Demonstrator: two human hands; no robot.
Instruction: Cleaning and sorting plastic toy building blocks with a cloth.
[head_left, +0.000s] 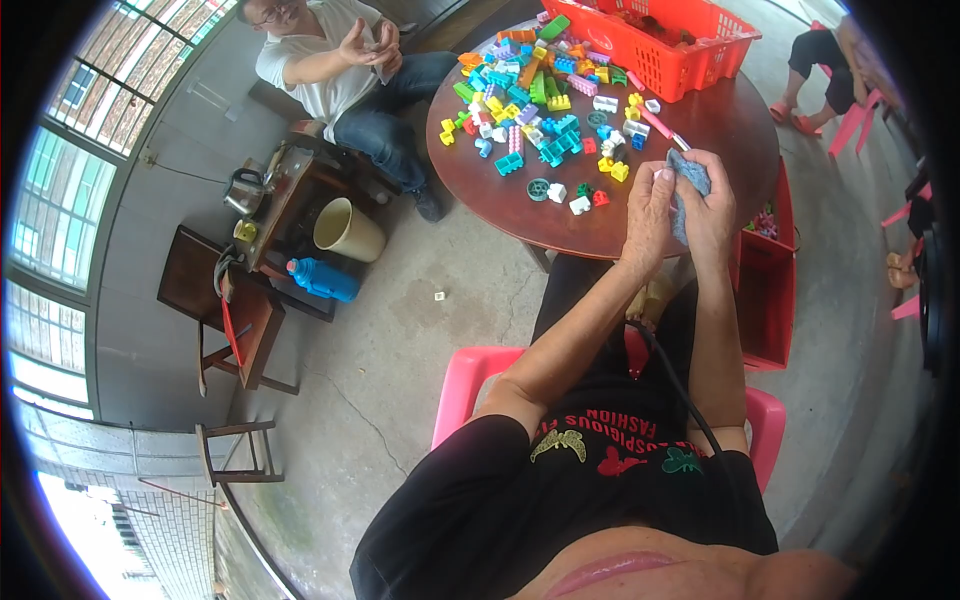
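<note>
Over the near right edge of a round brown table (480, 180), my two hands are close together. My right hand (711, 196) grips a grey-blue cloth (691, 174), whose lower end hangs between the hands. My left hand (649, 210) pinches something small and whitish beside the cloth, mostly hidden by the fingers; it may be a toy brick. Just beyond the hands lies a pink-handled brush-like tool (657, 122). Many coloured plastic building bricks (525, 112) spread across the table, with a white brick (580, 205) and a dark green wheel (538, 190) towards the near edge.
A red plastic basket (660, 64) stands at the table's far side. Red bins (763, 300) sit on the floor at right. A person (337, 82) sits at far left, near a side table with a kettle (246, 191). A cream bucket (349, 231) and blue flask (324, 280) stand below.
</note>
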